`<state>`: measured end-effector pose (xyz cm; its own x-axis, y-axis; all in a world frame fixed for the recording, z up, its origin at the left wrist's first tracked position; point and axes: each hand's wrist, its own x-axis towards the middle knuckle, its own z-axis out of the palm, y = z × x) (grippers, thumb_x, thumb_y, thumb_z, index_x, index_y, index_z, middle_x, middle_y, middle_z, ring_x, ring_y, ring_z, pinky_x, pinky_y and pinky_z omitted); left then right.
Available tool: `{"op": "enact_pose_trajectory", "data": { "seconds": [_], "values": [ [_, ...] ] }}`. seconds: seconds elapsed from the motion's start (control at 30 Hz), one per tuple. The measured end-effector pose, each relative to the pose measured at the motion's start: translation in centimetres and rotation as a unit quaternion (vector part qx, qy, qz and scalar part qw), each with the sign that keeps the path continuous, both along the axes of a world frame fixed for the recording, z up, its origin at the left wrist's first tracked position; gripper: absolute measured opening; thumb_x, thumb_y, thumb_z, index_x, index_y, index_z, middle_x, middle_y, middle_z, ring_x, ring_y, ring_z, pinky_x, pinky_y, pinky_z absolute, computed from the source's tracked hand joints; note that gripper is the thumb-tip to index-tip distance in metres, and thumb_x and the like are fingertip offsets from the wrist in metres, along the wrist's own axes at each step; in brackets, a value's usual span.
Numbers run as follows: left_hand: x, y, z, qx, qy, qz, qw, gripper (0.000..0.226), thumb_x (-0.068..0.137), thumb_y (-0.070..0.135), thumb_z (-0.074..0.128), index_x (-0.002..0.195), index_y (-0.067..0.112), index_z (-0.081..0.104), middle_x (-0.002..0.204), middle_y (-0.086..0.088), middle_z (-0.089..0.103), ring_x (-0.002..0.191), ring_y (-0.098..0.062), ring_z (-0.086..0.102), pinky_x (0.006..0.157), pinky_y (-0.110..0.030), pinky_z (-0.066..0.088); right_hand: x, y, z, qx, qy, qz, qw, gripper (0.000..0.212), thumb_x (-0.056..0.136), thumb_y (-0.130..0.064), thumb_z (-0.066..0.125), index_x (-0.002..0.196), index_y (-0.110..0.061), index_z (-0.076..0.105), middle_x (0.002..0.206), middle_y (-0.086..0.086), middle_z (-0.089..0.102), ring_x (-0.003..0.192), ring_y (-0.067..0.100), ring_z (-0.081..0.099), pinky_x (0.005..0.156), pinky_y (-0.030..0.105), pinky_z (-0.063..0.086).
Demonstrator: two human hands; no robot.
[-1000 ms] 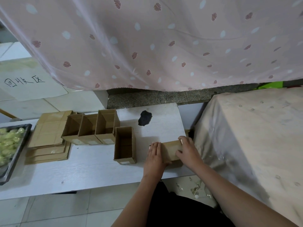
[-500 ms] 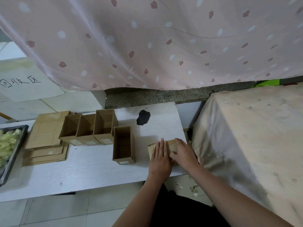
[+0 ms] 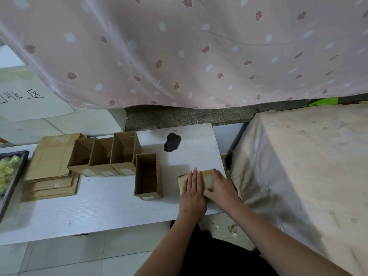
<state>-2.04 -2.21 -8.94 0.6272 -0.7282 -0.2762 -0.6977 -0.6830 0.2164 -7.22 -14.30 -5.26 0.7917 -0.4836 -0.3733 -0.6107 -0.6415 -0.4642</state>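
Currently: one cardboard box (image 3: 207,177) at the near right corner of the table (image 3: 99,206). Flat on its top lies the left hand (image 3: 192,193), fingers straight and together. Over its right end rests the right hand (image 3: 221,188), fingers bent; whether they clasp cannot be told. One open box (image 3: 148,176) stands just left, apart.

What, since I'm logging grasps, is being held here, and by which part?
The cardboard box: left hand presses flat on its top, no grip; right hand lies over its right end, whether gripping cannot be told.
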Motion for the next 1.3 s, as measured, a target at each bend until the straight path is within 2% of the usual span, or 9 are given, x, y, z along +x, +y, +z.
{"op": "enact_pose_trajectory", "data": {
  "seconds": [0.23, 0.4, 0.57, 0.67, 0.77, 0.93, 1.07, 1.13, 1.3],
  "values": [
    [-0.4, 0.0, 0.2, 0.011, 0.0, -0.001, 1.0, 0.072, 0.1, 0.043, 0.004, 0.151, 0.002, -0.026, 0.157, -0.013, -0.037, 0.144, -0.027, -0.036, 0.119, -0.04, -0.025, 0.7, 0.6, 0.4, -0.04, 0.024, -0.004, 0.999, 0.078, 0.088, -0.022, 0.059, 0.153, -0.003, 0.022, 0.151, 0.015, 0.039, 0.123, 0.029, 0.056, 0.095, 0.034, 0.05],
    [-0.4, 0.0, 0.1, 0.006, -0.004, 0.0, 1.0, 0.072, 0.106, 0.041, 0.015, 0.151, 0.002, -0.025, 0.158, -0.014, -0.035, 0.144, -0.027, -0.036, 0.115, -0.042, -0.028, 0.9, 1.0, 0.3, -0.101, 0.047, 0.024, 0.994, 0.066, 0.092, -0.018, 0.054, 0.15, -0.003, 0.026, 0.15, 0.016, 0.039, 0.116, 0.03, 0.061, 0.089, 0.033, 0.051],
    [-0.2, 0.0, 0.0, 0.005, 0.002, -0.004, 1.0, 0.077, 0.1, 0.052, 0.004, 0.149, 0.002, -0.027, 0.156, -0.014, -0.036, 0.147, -0.028, -0.031, 0.119, -0.04, -0.022, 0.2, -0.3, 0.4, -0.026, -0.043, -0.035, 0.998, 0.044, 0.088, -0.009, 0.059, 0.129, -0.01, 0.043, 0.113, 0.012, 0.065, 0.098, 0.029, 0.063, 0.073, 0.033, 0.049],
    [-0.2, 0.2, 0.2, -0.022, 0.014, -0.008, 1.0, 0.076, 0.096, 0.049, 0.004, 0.149, 0.002, -0.024, 0.158, -0.014, -0.031, 0.149, -0.03, -0.026, 0.118, -0.043, -0.023, -0.2, -0.1, 0.3, -0.012, -0.054, -0.026, 0.998, 0.059, 0.086, -0.021, 0.066, 0.137, -0.011, 0.04, 0.127, 0.01, 0.059, 0.108, 0.028, 0.061, 0.082, 0.034, 0.05],
    [-0.3, 0.2, 0.2, -0.036, 0.015, -0.006, 0.999, 0.077, 0.098, 0.049, 0.01, 0.152, 0.002, -0.019, 0.159, -0.014, -0.027, 0.149, -0.029, -0.025, 0.119, -0.043, -0.021, -0.2, 0.3, 0.3, -0.02, -0.031, -0.011, 0.999, 0.069, 0.085, -0.023, 0.065, 0.145, -0.012, 0.033, 0.138, 0.009, 0.052, 0.113, 0.027, 0.06, 0.086, 0.034, 0.051],
    [-0.1, 0.2, 0.0, -0.042, 0.024, -0.002, 0.999, 0.08, 0.105, 0.049, 0.023, 0.154, 0.004, -0.021, 0.159, -0.011, -0.031, 0.148, -0.025, -0.03, 0.119, -0.036, -0.024, -0.1, 0.3, 0.4, -0.022, -0.035, -0.017, 0.999, 0.073, 0.087, -0.018, 0.062, 0.151, -0.013, 0.028, 0.141, 0.012, 0.051, 0.116, 0.032, 0.059, 0.088, 0.035, 0.048],
    [-0.1, 0.3, 0.0, -0.046, 0.025, -0.005, 0.999, 0.08, 0.105, 0.048, 0.025, 0.153, 0.004, -0.02, 0.159, -0.011, -0.03, 0.149, -0.025, -0.028, 0.119, -0.037, -0.024, -0.1, -0.1, 0.4, -0.018, -0.036, -0.016, 0.999, 0.071, 0.087, -0.018, 0.062, 0.149, -0.009, 0.029, 0.132, 0.013, 0.058, 0.113, 0.032, 0.059, 0.087, 0.035, 0.049],
    [0.0, 0.3, -0.1, -0.04, 0.022, -0.008, 0.999, 0.078, 0.104, 0.048, 0.021, 0.152, 0.004, -0.022, 0.158, -0.011, -0.032, 0.148, -0.026, -0.029, 0.118, -0.038, -0.025, 0.0, 0.0, 0.5, -0.022, -0.029, -0.009, 0.999, 0.069, 0.088, -0.018, 0.062, 0.148, -0.008, 0.029, 0.131, 0.013, 0.058, 0.11, 0.031, 0.06, 0.084, 0.035, 0.05],
    [-0.1, 0.3, -0.1, -0.031, 0.024, -0.009, 0.999, 0.078, 0.091, 0.051, -0.003, 0.15, 0.005, -0.024, 0.159, -0.012, -0.031, 0.147, -0.027, -0.031, 0.116, -0.042, -0.026, 0.4, 0.8, 0.4, -0.043, 0.006, 0.002, 0.999, 0.076, 0.092, -0.016, 0.061, 0.154, -0.008, 0.018, 0.146, 0.014, 0.046, 0.118, 0.031, 0.059, 0.091, 0.035, 0.05]
  ]
}}
